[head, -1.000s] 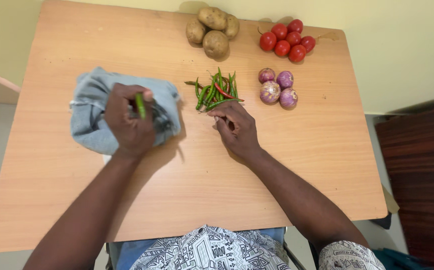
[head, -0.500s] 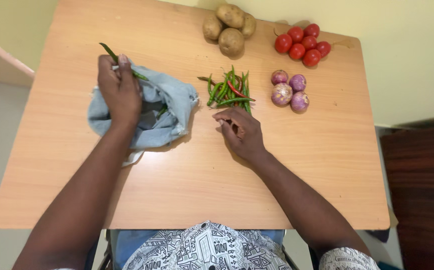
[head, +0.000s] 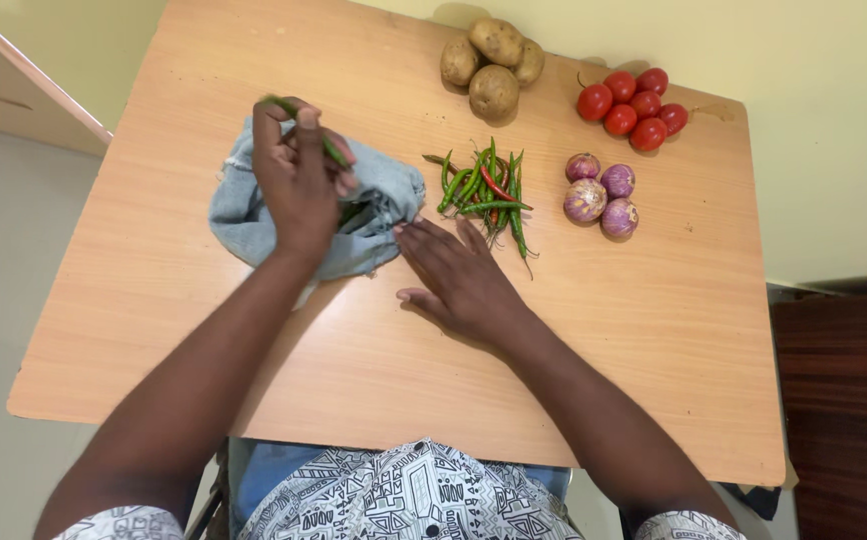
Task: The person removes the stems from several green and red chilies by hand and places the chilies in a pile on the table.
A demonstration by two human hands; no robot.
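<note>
- The left hand [head: 299,175] has come back down over the mouth of the soft grey-blue cloth bag [head: 244,215], left of centre, its fingers closed around a slim green chilli [head: 326,147]; half a second ago it held the chilli higher, above the bag's far edge.
- The right hand [head: 459,280] has spread flat, fingers open and gripping nothing, its fingertips now beside the bag's right edge.
- The loose pile of green and red chillies [head: 484,188] stays on the wooden table [head: 654,300], just above that hand.
</note>
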